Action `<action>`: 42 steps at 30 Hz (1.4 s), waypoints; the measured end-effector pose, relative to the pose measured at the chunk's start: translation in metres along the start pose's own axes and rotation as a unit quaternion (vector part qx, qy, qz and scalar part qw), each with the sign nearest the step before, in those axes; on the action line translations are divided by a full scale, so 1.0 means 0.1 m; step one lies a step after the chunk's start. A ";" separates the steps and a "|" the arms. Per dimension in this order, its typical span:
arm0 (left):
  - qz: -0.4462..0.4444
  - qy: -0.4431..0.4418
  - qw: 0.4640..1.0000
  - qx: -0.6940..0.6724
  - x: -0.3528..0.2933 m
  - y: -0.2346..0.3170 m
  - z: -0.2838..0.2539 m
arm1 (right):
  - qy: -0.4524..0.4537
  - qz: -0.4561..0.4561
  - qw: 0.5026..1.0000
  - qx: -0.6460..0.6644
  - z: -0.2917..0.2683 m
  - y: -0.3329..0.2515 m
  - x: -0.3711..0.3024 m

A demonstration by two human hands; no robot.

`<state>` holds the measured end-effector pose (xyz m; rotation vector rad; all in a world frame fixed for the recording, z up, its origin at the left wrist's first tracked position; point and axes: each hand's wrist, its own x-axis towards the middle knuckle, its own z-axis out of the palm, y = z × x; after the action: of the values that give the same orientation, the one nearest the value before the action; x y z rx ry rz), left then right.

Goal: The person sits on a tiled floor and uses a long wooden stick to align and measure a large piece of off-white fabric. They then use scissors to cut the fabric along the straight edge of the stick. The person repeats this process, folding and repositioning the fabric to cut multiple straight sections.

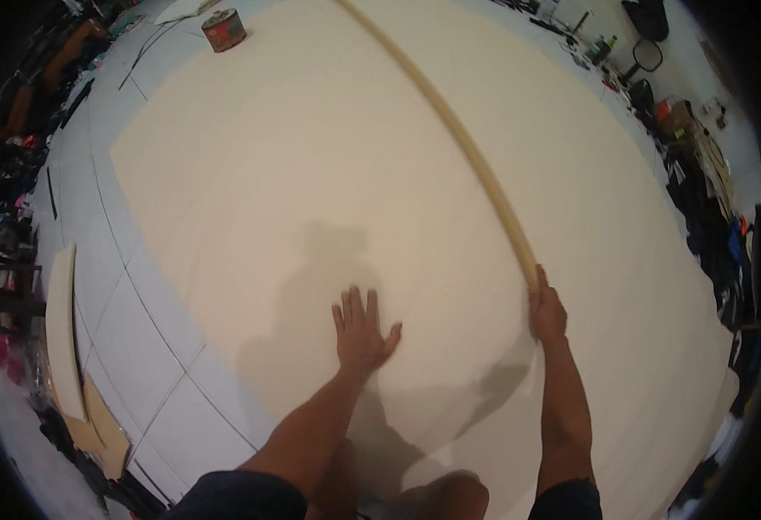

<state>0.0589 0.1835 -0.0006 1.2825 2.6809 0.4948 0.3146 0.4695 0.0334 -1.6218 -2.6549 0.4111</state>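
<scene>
Left hand (pixel 362 336): fingers spread, palm down over the cream sheet (pixel 250 156), toward its left edge. Right hand (pixel 549 310): clamped on the tan pole (pixel 469 147), which runs to the sheet's far edge.

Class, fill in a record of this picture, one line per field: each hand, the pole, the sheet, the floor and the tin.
Left hand: palm down, fingers spread, on or just above the sheet
Right hand: closed around the pole's near end
Pole: tan, long, reaching the upper edge
Sheet: cream, broad
Floor: pale tiles
Tin: reddish, far left
</scene>
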 end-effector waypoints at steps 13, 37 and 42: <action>-0.051 -0.093 0.994 0.004 0.08 0.09 -0.03 | 0.029 -0.040 0.999 -0.017 -0.52 -0.33 2.10; -0.009 -0.010 1.000 -0.018 0.03 0.00 0.01 | -0.049 -0.022 0.999 -0.003 -0.24 -0.63 1.61; -0.022 -0.022 0.999 -0.033 0.02 0.06 -0.06 | -0.108 -0.148 0.983 -0.008 0.02 0.03 -0.38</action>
<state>0.0602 0.1872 0.0068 1.1995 2.6273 0.5394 0.3349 0.4373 0.0358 -1.2180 -2.9990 0.5861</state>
